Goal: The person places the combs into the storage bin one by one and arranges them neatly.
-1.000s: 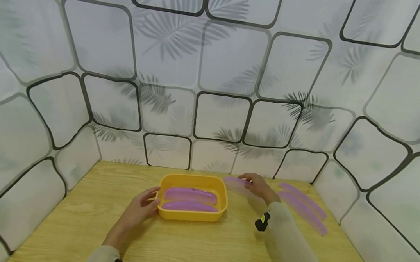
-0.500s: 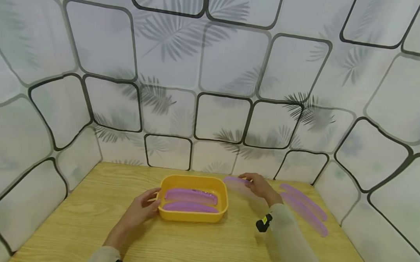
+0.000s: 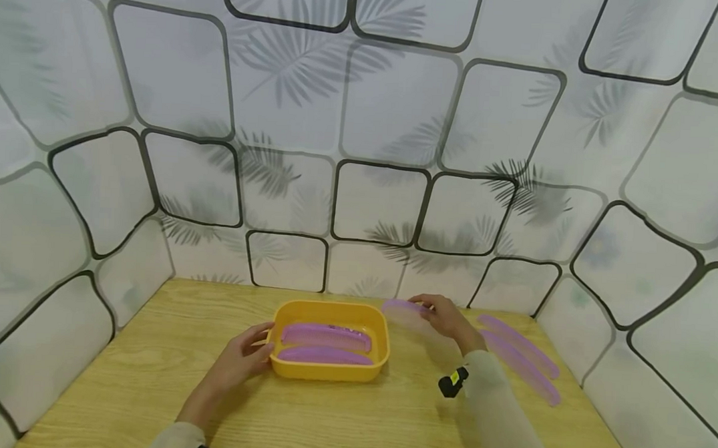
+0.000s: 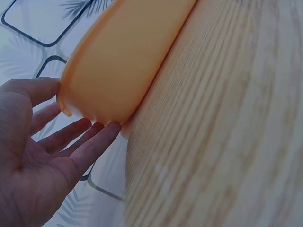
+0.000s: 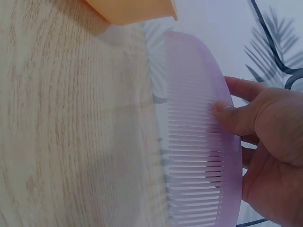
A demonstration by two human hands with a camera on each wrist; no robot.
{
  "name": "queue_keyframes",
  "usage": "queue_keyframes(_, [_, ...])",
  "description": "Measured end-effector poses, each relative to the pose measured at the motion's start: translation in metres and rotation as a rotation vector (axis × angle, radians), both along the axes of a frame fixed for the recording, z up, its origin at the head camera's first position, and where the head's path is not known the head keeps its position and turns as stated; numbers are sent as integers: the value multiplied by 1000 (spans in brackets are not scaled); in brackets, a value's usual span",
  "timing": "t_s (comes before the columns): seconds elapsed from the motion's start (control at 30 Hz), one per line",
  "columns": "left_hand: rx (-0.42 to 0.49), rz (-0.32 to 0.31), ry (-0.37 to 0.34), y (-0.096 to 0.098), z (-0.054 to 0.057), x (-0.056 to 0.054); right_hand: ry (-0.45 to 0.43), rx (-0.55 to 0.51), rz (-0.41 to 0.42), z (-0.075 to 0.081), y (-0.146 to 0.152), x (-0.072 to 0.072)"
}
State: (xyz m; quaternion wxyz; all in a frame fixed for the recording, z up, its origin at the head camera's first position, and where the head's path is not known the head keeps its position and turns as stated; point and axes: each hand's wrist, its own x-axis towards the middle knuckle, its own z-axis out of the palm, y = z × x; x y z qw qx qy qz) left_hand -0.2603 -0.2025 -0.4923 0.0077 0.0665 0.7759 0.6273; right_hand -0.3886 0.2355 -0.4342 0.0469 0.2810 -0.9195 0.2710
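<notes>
Leaf-print walls (image 3: pixel 388 105), maybe fabric; wood-grain table (image 3: pixel 326 416).

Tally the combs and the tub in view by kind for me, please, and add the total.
Yellow tub: 1
Purple combs: 5 (2 in the tub, 1 in the right hand, 2 on the table)
Total: 6

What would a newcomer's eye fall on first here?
Most likely the bright yellow basin near the middle of the table, with two purple combs lying inside and the left hand touching its left end. Next, perhaps, the lilac comb pinched in the right hand, right of the basin. Two paler combs lie far right.
</notes>
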Motion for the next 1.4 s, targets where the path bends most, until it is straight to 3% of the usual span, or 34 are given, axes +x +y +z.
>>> queue_keyframes(0.5, [6, -35, 14, -2, 0, 1, -51, 9, -18, 13, 4, 4])
queue_keyframes(0.8, [24, -33, 20, -2, -2, 0, -11, -20, 29, 22, 2, 6])
queue_keyframes(1.23, [23, -36, 22, -3, 0, 0, -38, -7, 66, 34, -14, 12])
queue_keyframes(1.4, [21, -35, 21, -3, -1, -1, 6, -31, 142, 34, -20, 15])
